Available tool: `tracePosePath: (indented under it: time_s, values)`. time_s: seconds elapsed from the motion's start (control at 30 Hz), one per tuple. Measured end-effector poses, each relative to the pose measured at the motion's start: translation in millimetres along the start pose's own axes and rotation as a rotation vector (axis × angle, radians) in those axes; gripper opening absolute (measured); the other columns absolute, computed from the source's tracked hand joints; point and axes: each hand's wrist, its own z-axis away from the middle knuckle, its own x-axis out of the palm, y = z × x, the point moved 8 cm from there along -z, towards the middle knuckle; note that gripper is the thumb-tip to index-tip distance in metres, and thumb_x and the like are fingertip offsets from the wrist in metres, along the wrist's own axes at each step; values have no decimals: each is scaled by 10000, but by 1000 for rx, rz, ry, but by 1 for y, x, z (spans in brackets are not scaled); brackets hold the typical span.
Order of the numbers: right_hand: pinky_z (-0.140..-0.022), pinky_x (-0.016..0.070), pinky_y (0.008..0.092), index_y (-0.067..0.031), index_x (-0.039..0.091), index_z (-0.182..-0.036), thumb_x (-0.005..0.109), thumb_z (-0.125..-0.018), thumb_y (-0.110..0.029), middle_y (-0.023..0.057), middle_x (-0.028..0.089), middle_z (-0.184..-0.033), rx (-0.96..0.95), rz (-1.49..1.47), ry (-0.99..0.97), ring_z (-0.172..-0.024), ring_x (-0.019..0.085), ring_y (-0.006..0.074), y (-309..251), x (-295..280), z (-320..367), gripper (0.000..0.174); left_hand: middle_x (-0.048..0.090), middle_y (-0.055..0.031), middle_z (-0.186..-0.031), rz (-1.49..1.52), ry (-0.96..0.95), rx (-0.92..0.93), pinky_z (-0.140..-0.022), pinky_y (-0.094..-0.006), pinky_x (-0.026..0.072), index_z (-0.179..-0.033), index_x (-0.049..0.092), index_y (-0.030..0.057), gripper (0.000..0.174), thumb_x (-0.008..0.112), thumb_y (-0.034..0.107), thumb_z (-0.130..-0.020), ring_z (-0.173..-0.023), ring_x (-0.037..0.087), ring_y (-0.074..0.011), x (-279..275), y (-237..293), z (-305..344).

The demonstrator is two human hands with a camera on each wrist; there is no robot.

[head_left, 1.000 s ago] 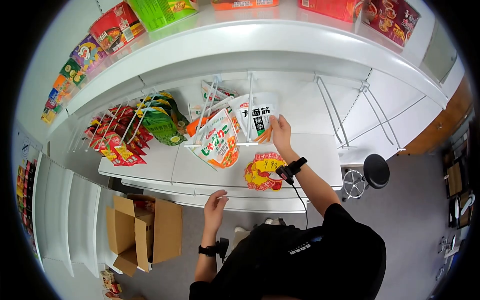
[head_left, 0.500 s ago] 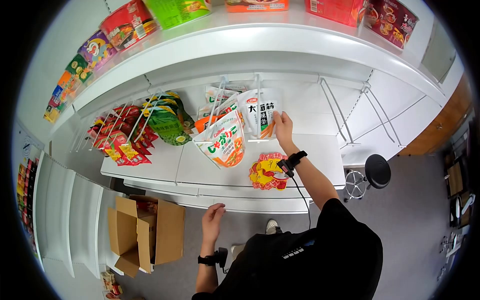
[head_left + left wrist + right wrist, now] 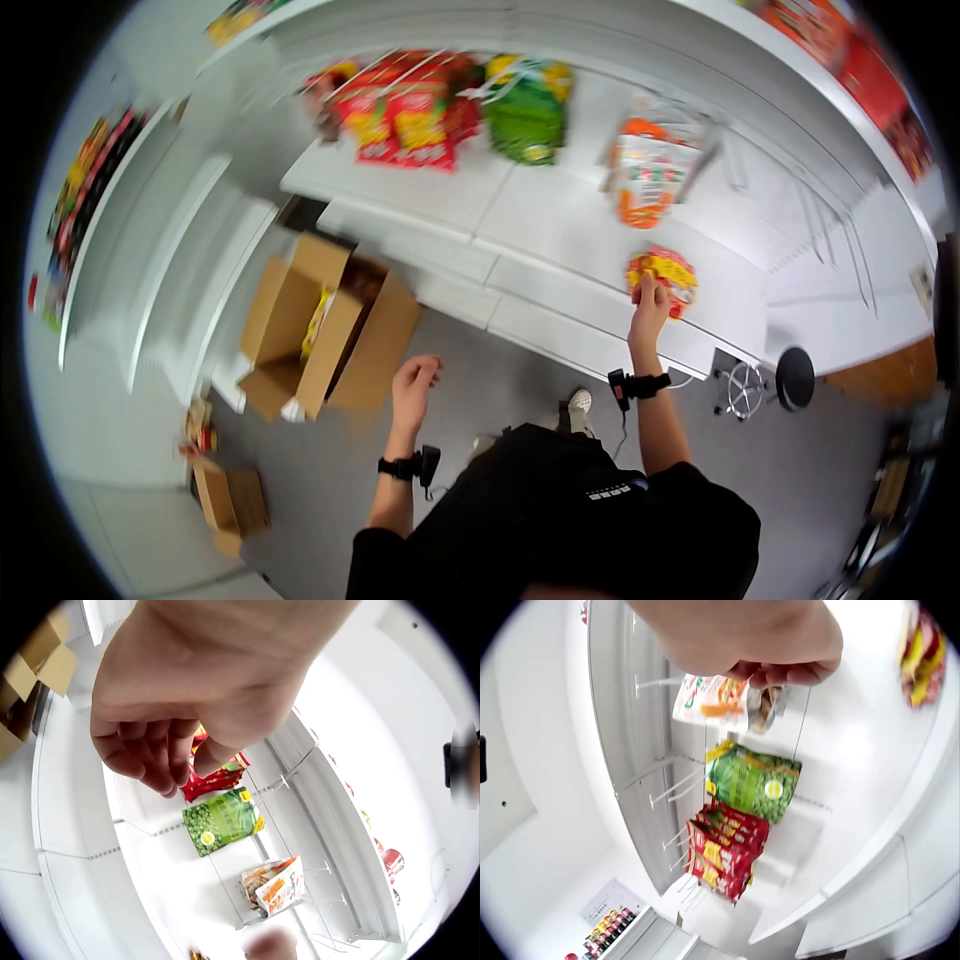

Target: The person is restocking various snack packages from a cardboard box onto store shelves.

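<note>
My right hand (image 3: 648, 322) is over the shelf's front part with nothing in its grasp, its fingers overlapping a red and yellow starburst sign (image 3: 678, 268) in the head view. Behind it, a white and orange snack pouch (image 3: 652, 172) hangs from a hook, blurred in that view. My left hand (image 3: 412, 390) hovers in front of the shelf edge, fingers loosely curled, holding nothing. In the left wrist view the white and orange pouch (image 3: 283, 888) appears beside a green pea-snack bag (image 3: 223, 822), with red snack bags (image 3: 214, 780) partly behind my fingers.
Wire hooks (image 3: 815, 225) stick out at the right of the shelf (image 3: 560, 215). An open cardboard box (image 3: 385, 345) stands on the floor at the left, and a smaller box (image 3: 245, 500) lies further down. A black stool (image 3: 795, 378) is by the right end.
My right hand has let go of the white pouch and drawn back toward the shelf's front edge. The head view has turned left, bringing more of the box into sight.
</note>
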Motion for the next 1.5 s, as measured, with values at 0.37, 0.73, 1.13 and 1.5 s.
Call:
tracePosePath:
  time_s: [0.37,0.73,1.13,1.5]
  values:
    - [-500,325,218,-115,461,-697,603,-875,-232,3,458,-623,887,-242,-494,-543,396,95,97,214,224,256,646,-28,-900,181,531,-98,-715,-251,432,-947,638,31,179,559,183,-896,-783,562,-106,-184,-55,133]
    - [-517,338,239,-125,453,-721,605,-860,-224,7,448,-642,1327,-348,-818,-554,388,110,134,384,345,229,654,-58,-944,238,845,-293,-752,-264,445,-1002,635,15,247,544,215,-888,-827,574,-125,-264,-106,213]
    - [-553,376,242,-117,476,-724,584,-875,-216,11,471,-643,1509,-400,-795,-568,425,124,184,534,355,211,649,-43,-947,158,763,-320,-757,-266,446,-999,636,18,259,551,239,-893,-840,579,-127,-386,-90,79]
    - [-551,385,256,-93,483,-731,510,-918,-216,26,506,-655,1664,-458,-548,-582,451,141,254,554,378,225,652,-49,-962,193,521,-492,-755,-271,455,-1019,625,42,267,547,262,-889,-843,595,-139,-455,-148,-28]
